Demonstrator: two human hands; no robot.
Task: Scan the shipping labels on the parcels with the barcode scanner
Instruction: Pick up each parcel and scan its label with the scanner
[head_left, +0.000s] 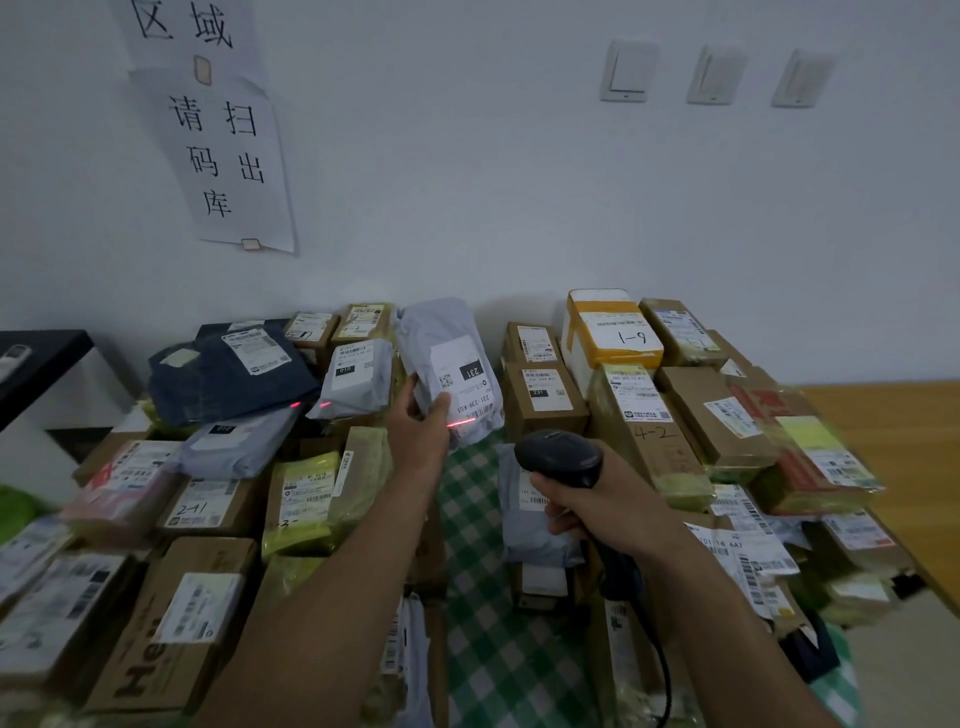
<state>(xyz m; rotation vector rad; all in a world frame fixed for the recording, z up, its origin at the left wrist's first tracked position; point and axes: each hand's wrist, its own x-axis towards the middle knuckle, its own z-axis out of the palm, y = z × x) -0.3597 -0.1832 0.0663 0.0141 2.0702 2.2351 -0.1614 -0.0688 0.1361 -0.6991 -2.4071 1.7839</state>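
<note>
Grey, crinkled poly-mailer parcel (449, 366) is being gripped upright by left hand (418, 423), thumb on its label (460, 371), while right hand (605, 501) is clasping the black scanner (561, 457).

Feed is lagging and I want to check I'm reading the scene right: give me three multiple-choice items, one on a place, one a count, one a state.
1. The long red scan line lies on:
A the yellow-taped box
B the grey parcel held up by the left hand
C the wall sign

2. Wall switches in view:
A one
B three
C five

3. The right hand is:
A flat on the table
B empty and hanging
C closed round the barcode scanner

Answers:
1 B, the line crosses the parcel just below its label.
2 B, three plates sit in a row at upper right.
3 C, its grip wraps the scanner, whose head is aimed at the parcel.
</note>
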